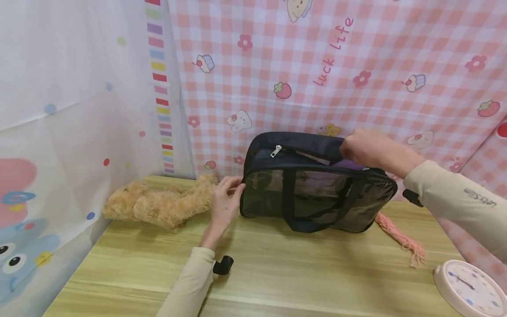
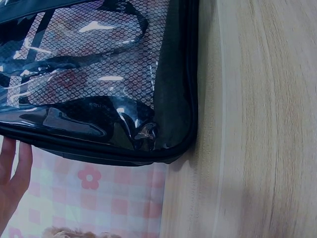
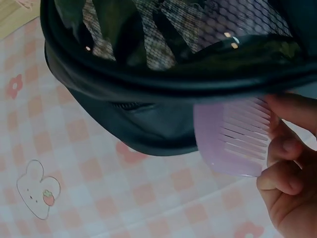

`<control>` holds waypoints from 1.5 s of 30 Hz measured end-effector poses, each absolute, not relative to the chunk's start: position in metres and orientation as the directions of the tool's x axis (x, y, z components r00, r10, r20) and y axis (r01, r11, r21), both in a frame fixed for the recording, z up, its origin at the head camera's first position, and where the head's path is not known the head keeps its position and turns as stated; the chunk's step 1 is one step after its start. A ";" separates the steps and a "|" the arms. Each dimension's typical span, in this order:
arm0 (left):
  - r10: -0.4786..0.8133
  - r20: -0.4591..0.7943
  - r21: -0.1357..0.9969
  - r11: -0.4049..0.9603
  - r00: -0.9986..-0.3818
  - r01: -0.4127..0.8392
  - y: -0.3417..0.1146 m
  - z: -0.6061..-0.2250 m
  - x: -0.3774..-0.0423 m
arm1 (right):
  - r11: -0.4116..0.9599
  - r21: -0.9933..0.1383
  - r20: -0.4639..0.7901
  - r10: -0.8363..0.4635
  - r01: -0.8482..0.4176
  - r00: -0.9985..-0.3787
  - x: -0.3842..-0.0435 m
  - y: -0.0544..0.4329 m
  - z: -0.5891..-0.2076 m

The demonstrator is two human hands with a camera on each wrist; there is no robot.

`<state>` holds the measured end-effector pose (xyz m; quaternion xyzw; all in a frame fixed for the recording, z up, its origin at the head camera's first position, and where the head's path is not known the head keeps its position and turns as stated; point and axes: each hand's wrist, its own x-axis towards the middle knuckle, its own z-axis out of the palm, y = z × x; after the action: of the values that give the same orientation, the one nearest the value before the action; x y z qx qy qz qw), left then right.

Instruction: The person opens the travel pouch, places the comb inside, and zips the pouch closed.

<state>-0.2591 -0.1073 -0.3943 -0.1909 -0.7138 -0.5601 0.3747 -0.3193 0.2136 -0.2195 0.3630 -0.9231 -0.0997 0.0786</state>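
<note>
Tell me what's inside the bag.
A comb, held by the right hand, is partly inside the bag; the bag's edge covers the rest of it. Glare and mesh obscure anything deeper.

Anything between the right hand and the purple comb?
Nothing visible. The right hand holds the purple comb directly, fingers at its toothed side, by the unzipped top of the black bag.

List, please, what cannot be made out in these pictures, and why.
- Right wrist view: part of the purple comb, hidden by the black bag.
- Head view: far end of the pink yarn, seemingly behind the bag.
- Left wrist view: most of the plush toy, cut off by the bottom edge.
</note>
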 end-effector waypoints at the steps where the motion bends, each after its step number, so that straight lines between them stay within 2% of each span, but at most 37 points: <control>1: -0.148 0.748 0.657 0.300 -0.646 0.692 -0.107 -0.394 -0.259 | 0.724 0.236 0.063 -0.677 -0.648 -0.733 -0.319 0.215 -0.221; 14: -0.152 0.747 0.660 0.294 -0.648 0.692 -0.105 -0.393 -0.258 | 0.767 0.197 -0.025 -0.619 -0.611 -0.785 -0.321 0.224 -0.222; 23: -0.158 0.741 0.667 0.292 -0.653 0.686 -0.106 -0.395 -0.259 | 0.773 0.185 -0.026 -0.614 -0.607 -0.789 -0.320 0.223 -0.222; 29: -0.161 0.749 0.657 0.300 -0.642 0.691 -0.105 -0.395 -0.260 | 0.756 0.181 0.004 -0.641 -0.629 -0.768 -0.320 0.222 -0.218; 37: -0.164 0.747 0.658 0.316 -0.644 0.683 -0.109 -0.395 -0.260 | 0.671 0.170 0.071 -0.739 -0.722 -0.670 -0.326 0.207 -0.216; 45: -0.144 0.761 0.642 0.307 -0.632 0.703 -0.109 -0.395 -0.261 | 0.697 0.196 0.087 -0.713 -0.690 -0.696 -0.328 0.169 -0.206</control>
<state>-0.2609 -0.1093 -0.3948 -0.1960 -0.7129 -0.5548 0.3814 -0.3280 0.1693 -0.2058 0.3819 -0.9179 -0.0741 0.0783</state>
